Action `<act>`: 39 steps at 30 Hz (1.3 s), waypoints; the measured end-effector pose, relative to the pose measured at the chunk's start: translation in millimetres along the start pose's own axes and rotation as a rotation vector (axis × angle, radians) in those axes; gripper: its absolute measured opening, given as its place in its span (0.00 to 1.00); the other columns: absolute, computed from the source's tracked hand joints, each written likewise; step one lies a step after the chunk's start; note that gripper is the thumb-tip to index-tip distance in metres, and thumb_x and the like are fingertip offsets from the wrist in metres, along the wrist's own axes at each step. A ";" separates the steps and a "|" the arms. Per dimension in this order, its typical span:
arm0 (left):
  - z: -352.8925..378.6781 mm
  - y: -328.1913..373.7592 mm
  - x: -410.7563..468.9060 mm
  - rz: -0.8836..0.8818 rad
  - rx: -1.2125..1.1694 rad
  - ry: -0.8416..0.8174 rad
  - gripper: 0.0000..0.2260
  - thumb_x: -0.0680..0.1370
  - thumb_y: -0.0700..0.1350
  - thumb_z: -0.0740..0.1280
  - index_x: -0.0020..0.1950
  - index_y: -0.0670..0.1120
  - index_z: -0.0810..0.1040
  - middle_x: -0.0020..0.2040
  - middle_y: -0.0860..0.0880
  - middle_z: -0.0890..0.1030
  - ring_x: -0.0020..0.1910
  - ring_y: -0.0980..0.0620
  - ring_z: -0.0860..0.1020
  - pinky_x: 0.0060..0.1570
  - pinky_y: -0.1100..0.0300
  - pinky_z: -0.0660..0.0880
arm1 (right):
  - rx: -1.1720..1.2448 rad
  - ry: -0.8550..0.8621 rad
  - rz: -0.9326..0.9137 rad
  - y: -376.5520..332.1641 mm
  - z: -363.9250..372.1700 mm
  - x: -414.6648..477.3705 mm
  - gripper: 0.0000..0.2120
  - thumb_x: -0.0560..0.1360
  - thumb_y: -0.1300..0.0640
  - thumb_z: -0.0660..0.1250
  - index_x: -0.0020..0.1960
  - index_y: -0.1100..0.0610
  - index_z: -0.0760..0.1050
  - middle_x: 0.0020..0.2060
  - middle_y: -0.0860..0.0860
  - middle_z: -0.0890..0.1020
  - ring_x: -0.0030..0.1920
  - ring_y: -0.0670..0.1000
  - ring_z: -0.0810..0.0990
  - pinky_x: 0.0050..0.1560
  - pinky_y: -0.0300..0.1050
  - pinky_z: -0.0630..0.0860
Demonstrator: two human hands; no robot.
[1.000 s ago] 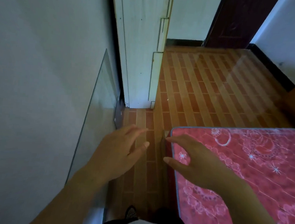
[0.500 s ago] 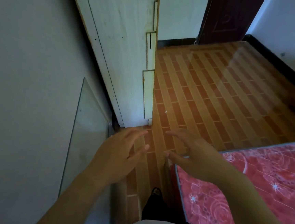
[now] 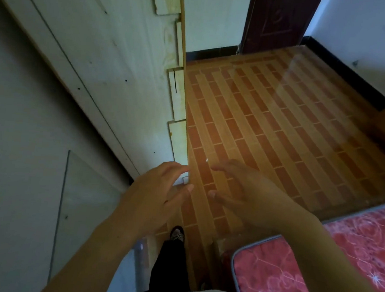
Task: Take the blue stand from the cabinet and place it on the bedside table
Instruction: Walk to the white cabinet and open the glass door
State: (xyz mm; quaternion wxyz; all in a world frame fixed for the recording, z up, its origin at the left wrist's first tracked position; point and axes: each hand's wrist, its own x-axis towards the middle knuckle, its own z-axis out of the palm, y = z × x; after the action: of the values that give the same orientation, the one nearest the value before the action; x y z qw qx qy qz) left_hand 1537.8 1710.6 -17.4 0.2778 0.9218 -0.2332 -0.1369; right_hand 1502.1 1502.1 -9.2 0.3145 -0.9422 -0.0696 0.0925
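The blue stand and the bedside table are nowhere in view. A tall pale wooden cabinet [image 3: 114, 69] stands at the left, seen from its side, with its front edge facing the open floor. My left hand [image 3: 159, 196] hovers in front of the cabinet's bottom corner, fingers spread, holding nothing. My right hand [image 3: 241, 192] floats beside it over the floor tiles, fingers apart and empty too. The two hands are close together but not touching.
A glass pane [image 3: 81, 206] leans on the grey wall at the left. A bed with a red patterned mattress [image 3: 291, 278] fills the lower right. Orange brick-pattern floor [image 3: 269, 129] stretches ahead to a dark door [image 3: 277, 20]. My foot [image 3: 176, 234] is on the narrow strip between wall and bed.
I have walked forward along the gap beside the bed. The cabinet now looms larger and closer, and the mattress has slid down and right in view. Both hands stay empty.
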 end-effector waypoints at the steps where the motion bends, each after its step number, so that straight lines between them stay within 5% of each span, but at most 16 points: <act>1: -2.4 -3.0 15.9 0.012 -0.005 -0.013 0.25 0.73 0.62 0.52 0.67 0.55 0.67 0.67 0.56 0.70 0.63 0.59 0.69 0.61 0.62 0.67 | 0.000 0.015 0.018 1.2 -4.1 11.8 0.26 0.73 0.44 0.65 0.69 0.44 0.63 0.68 0.42 0.69 0.63 0.44 0.70 0.59 0.39 0.68; 11: -50.4 -15.2 180.5 0.273 0.058 -0.100 0.26 0.74 0.65 0.49 0.70 0.58 0.64 0.71 0.56 0.66 0.69 0.56 0.64 0.66 0.50 0.65 | -0.045 0.157 0.206 26.2 -60.6 103.5 0.26 0.72 0.39 0.62 0.68 0.41 0.61 0.68 0.40 0.66 0.63 0.40 0.66 0.59 0.37 0.64; 19: -49.4 2.2 273.2 0.382 0.024 -0.193 0.22 0.77 0.60 0.54 0.70 0.57 0.63 0.71 0.57 0.65 0.68 0.59 0.63 0.64 0.60 0.63 | -0.016 0.226 0.295 69.7 -95.4 144.9 0.28 0.71 0.38 0.62 0.69 0.43 0.62 0.68 0.39 0.66 0.58 0.34 0.60 0.50 0.24 0.56; 27: -39.2 36.4 397.9 0.396 0.062 -0.205 0.22 0.77 0.59 0.54 0.71 0.56 0.63 0.70 0.58 0.65 0.67 0.60 0.64 0.60 0.63 0.62 | -0.012 0.266 0.349 150.7 -161.1 208.9 0.26 0.72 0.39 0.62 0.69 0.42 0.62 0.68 0.40 0.67 0.63 0.41 0.67 0.61 0.40 0.68; 39: 6.4 145.6 613.5 0.310 0.017 -0.177 0.21 0.77 0.60 0.54 0.70 0.58 0.62 0.72 0.56 0.64 0.69 0.56 0.63 0.66 0.53 0.65 | -0.162 0.178 0.312 311.9 -322.5 300.0 0.26 0.73 0.38 0.60 0.69 0.41 0.59 0.69 0.40 0.65 0.64 0.42 0.67 0.55 0.31 0.60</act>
State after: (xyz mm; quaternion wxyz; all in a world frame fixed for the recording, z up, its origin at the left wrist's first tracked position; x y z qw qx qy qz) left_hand 2007.6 1290.1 -14.1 0.2661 0.8614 -0.3974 -0.1709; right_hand 1887.1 1124.8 16.1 0.2244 -0.9682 0.0980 0.0507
